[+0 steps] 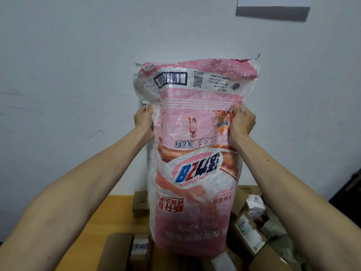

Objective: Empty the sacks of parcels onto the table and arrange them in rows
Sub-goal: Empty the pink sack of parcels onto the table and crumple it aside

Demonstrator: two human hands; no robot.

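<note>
Sack held upside down over the table

I have the left hand (143, 122) and right hand (242, 122) each gripping a side edge of the pink-and-white sack (195, 153), fingers curled tight into the fabric. It hangs above the wooden table (113, 212), print inverted, with cardboard parcels (248, 231) heaped on the table beneath it.

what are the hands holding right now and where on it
Both hands grip the pink and white sack, upside down: left hand on its left edge, right hand on its right edge.
</note>
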